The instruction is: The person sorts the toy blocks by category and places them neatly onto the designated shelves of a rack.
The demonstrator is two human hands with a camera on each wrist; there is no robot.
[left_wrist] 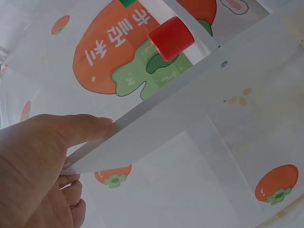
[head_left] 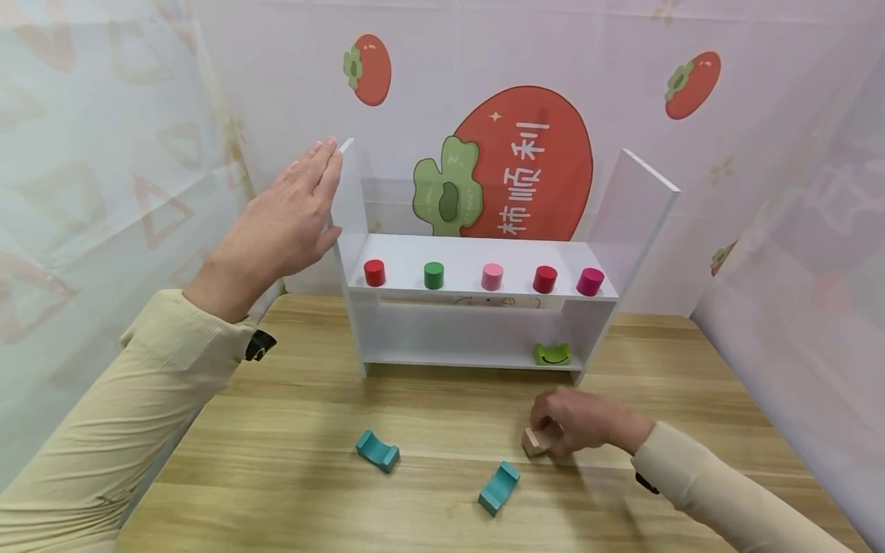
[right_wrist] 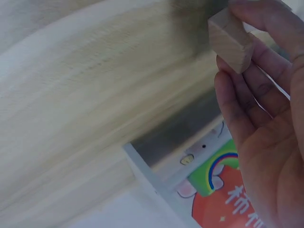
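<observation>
Wooden block [head_left: 531, 443] sits low in front of the shelf [head_left: 456, 332], pinched in my right hand [head_left: 584, 418], likely for fine control (whether it touches the desk [head_left: 276, 468], can't tell). My left hand [head_left: 286, 215] rests straight-fingered against the side panel [head_left: 353, 188], perhaps steadying it.

Fingers of the right hand [head_left: 584, 418] partly hide a wooden block [head_left: 534, 443], while the left hand [head_left: 283, 215] masks part of the white shelf's [head_left: 449, 338] side panel.
The left wrist view's top edge crops a green cylinder [left_wrist: 126, 2]; print on the drape [head_left: 816, 307] at far right blurs.
</observation>
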